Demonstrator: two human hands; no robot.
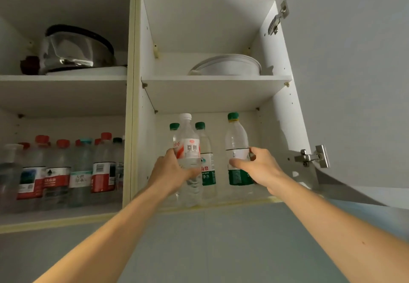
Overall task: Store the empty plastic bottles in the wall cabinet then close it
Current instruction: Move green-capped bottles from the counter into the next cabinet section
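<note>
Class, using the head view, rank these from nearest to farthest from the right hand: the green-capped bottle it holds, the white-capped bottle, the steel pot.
1. Green-capped bottle, gripped by the right hand.
2. White-capped bottle, leftward, held by the left hand.
3. Steel pot, upper left shelf.

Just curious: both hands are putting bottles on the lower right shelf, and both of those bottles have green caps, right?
Not quite. In the head view the right hand holds a green-capped bottle, but the left hand's bottle has a white cap.
</note>
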